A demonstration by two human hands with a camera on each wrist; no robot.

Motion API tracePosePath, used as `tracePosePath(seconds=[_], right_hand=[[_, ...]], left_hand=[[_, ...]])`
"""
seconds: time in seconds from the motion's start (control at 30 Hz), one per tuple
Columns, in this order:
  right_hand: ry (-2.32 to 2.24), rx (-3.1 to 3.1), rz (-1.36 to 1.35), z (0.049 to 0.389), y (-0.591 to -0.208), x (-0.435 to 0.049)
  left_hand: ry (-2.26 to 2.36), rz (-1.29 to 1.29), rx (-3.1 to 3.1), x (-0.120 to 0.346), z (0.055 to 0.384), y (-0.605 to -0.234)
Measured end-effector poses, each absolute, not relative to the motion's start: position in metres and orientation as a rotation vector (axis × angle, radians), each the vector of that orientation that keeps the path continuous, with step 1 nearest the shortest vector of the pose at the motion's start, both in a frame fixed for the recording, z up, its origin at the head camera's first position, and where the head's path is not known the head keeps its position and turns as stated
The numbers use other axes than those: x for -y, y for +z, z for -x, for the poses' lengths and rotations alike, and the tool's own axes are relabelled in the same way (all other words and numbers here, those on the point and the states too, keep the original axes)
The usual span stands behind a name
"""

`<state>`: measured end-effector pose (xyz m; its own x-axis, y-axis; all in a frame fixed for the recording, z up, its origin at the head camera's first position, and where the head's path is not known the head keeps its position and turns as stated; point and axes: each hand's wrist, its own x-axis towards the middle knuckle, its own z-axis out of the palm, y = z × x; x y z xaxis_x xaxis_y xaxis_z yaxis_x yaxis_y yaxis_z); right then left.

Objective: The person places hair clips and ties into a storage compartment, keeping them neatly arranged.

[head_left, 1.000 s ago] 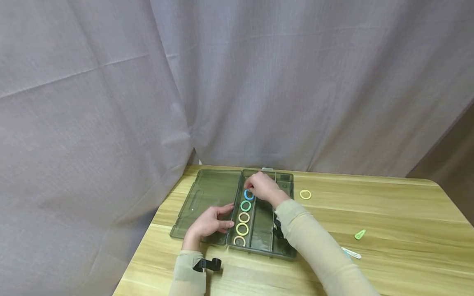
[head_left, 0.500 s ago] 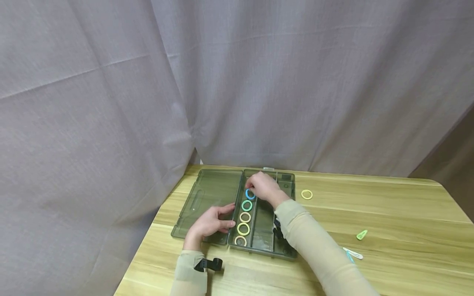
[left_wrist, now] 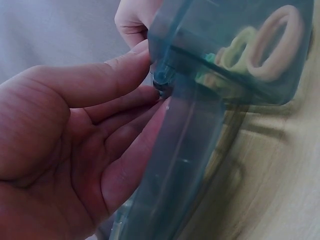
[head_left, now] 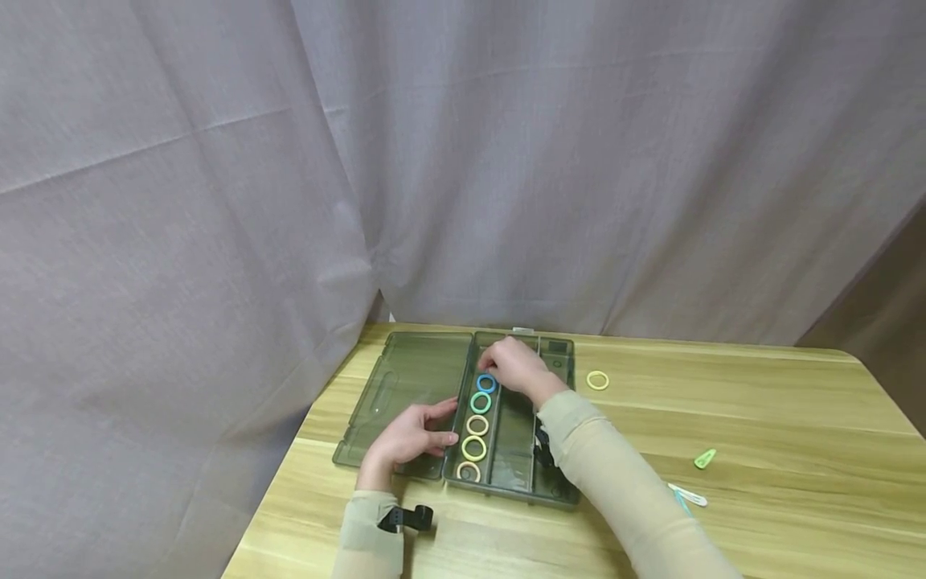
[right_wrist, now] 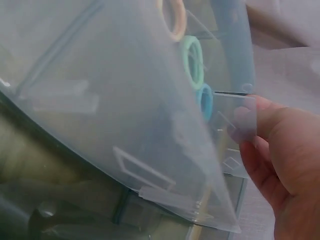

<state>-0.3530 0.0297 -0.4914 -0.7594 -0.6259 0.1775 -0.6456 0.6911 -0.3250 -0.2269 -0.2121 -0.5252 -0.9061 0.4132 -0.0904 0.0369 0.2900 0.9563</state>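
Storage box (head_left: 506,492), below both hands: probably light, stiff, slick; best held by its walls. Left hand (head_left: 411,436): fingers fairly straight, touching near hinge. Right hand (head_left: 512,363), just beyond blue ring (head_left: 479,385): pinches clear divider (right_wrist: 229,106); right wrist view shows this, head view doesn't.

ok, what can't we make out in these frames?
Fingertips of the right hand: covered by the hand itself in the head view, veiled by clear plastic in the right wrist view; any grip is unclear.
Right compartment: partly hidden by the right arm, head view.
Peach ring: cut off by the top edge, right wrist view.
Farther rings: blurred behind the tinted box, left wrist view.
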Motion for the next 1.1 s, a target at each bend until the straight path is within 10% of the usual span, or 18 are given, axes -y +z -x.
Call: tracePosePath(seconds=[1.1], right_hand=[[1.190, 2.698, -0.907, 0.349, -0.486, -0.124]], left_hand=[[1.633, -0.399, -2.258, 0.223, 0.233, -0.525]])
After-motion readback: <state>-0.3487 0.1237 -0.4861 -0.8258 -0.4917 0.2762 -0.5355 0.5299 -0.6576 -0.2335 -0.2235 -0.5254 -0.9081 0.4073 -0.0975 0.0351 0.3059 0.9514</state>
